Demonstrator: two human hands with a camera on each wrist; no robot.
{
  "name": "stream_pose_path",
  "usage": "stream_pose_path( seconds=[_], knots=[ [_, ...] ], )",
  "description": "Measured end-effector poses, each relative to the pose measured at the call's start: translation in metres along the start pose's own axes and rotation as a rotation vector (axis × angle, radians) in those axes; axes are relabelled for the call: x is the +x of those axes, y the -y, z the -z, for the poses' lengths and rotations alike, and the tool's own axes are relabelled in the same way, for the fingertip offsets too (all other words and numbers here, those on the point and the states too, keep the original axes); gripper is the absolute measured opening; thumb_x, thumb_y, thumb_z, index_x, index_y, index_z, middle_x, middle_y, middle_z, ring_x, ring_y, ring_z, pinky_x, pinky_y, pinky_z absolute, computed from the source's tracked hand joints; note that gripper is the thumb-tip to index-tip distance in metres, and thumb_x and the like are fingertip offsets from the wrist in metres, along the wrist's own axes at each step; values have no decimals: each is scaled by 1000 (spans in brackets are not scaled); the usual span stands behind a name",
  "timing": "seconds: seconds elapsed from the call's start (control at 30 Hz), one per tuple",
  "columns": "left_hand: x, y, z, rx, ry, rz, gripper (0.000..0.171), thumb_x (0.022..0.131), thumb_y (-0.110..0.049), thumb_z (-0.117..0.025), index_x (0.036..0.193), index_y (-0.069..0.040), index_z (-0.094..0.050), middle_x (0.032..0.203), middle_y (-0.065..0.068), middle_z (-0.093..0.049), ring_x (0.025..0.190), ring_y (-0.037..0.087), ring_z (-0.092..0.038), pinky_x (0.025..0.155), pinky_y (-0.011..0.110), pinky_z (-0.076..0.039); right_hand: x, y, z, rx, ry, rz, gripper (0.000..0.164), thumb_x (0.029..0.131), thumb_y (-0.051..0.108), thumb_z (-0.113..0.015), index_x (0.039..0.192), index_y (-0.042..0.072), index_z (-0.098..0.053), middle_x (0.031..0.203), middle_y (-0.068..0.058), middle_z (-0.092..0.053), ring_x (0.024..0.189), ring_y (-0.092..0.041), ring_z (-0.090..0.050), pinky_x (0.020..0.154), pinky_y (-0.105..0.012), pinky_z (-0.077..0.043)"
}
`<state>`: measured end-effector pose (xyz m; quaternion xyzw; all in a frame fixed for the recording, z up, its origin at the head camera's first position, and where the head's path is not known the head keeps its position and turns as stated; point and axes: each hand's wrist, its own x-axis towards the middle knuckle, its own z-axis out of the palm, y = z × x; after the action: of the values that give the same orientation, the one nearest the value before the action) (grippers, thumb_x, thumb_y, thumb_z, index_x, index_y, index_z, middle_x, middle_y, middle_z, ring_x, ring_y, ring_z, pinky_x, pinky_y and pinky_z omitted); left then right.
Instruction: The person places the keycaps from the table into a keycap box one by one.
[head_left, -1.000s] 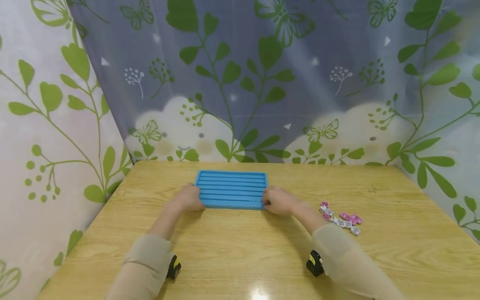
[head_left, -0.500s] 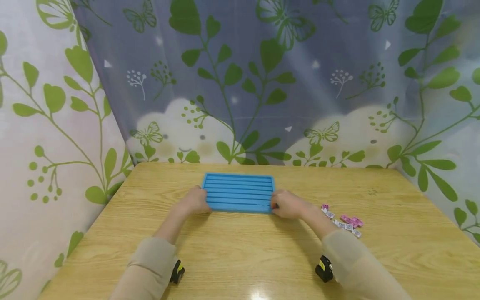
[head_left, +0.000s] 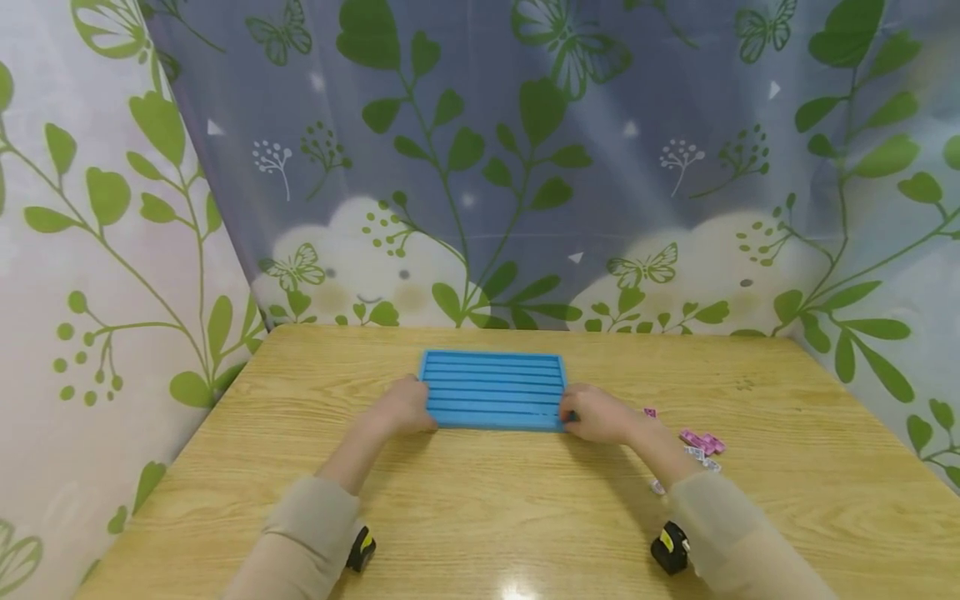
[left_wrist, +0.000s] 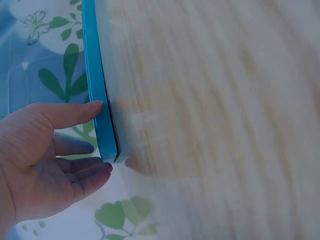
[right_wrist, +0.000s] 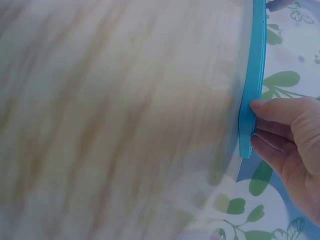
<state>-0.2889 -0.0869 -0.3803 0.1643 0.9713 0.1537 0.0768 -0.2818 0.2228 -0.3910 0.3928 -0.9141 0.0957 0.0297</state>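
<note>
A blue rectangular tray (head_left: 495,390) with lengthwise ridges lies flat on the wooden table, toward its back. My left hand (head_left: 407,406) grips its left end near the front corner; in the left wrist view the thumb of that hand (left_wrist: 45,155) presses the tray's front wall (left_wrist: 100,95), fingers bent at the end. At the opposite end, my right hand (head_left: 600,414) holds the right front corner. The right wrist view shows the thumb of this hand (right_wrist: 300,135) on the tray wall (right_wrist: 253,70), fingers curled beside it. No loose pieces show inside the tray.
Right of the tray lie several small pink blocks (head_left: 702,442) and white blocks (head_left: 697,454), partly hidden by my right forearm. One white block (head_left: 657,487) sits just below that forearm. A patterned curtain (head_left: 480,167) hangs behind the table (head_left: 480,508).
Both hands have slid the tray to the right and slightly toward me. My right forearm now covers more of the blocks, and a white block shows on its near side.
</note>
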Motion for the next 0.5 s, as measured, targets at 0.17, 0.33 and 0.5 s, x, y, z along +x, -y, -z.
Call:
stream_pose_path(
  seconds=[0.17, 0.33, 0.5],
  knots=[
    [3, -6, -7, -4, 6, -21, 57, 73, -17, -76, 115, 15, -53, 113, 23, -53, 101, 32, -55, 88, 41, -45, -9, -5, 4, 18, 22, -14, 5, 77, 0, -69, 81, 4, -68, 84, -4, -59, 81, -21, -58, 71, -33, -49],
    [5, -12, -11, 35, -7, -53, 58, 73, -20, -77, 113, 14, -55, 109, 22, -55, 100, 31, -55, 88, 40, -45, -17, -8, 9, 25, 34, -42, 5, 77, 1, -71, 80, 5, -69, 82, -1, -59, 80, -19, -58, 71, -33, -48],
    [6, -20, -12, 51, -13, -55, 58, 73, -22, -78, 113, 13, -55, 107, 19, -56, 98, 29, -55, 86, 39, -46, -24, -11, 12, 19, 48, -64, 5, 77, 2, -71, 78, 6, -68, 81, 1, -59, 79, -18, -57, 72, -33, -48]
  ],
)
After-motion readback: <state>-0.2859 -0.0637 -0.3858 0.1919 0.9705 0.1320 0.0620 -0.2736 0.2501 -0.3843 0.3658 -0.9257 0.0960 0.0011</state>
